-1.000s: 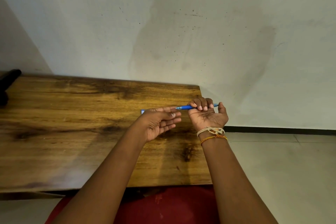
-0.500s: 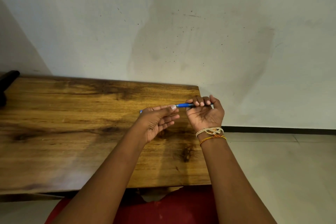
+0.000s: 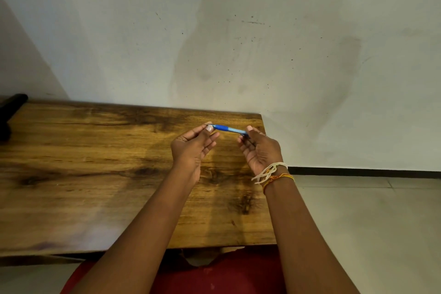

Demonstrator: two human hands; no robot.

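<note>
Closest in, red cloth [image 3: 214, 274] covers the person's lap, just under the near edge of the wooden table [image 3: 95, 174]. Both bare forearms reach forward over the right part of the tabletop. The right wrist wears thread bracelets [image 3: 272, 173], one whitish with loose ends and one orange and yellow.

Further out, the left hand [image 3: 193, 148] is raised off the wood with its palm turned inward. Its thumb and forefinger are pinched on one end of a blue pen [image 3: 229, 129], and the other fingers lie loosely bent below. The right hand [image 3: 260, 150] faces it, a little apart, and pinches the pen's other end between thumb and fingers, with the palm open towards the person.

The pen spans the gap between the two hands. It is held in the air above the table, close to the table's far right corner, nearly level and dipping slightly towards the right hand. Its darker blue grip sits nearer the left hand, with a paler barrel running to the right.

At the table's far left edge lies a black object [image 3: 12, 102], only partly in view, and I cannot tell what it is. To the right of the table is pale tiled floor [image 3: 358, 222], which meets a dark skirting strip [image 3: 358, 170]. Behind everything stands a whitish wall [image 3: 238, 31], stained and speckled with small dark marks.
</note>
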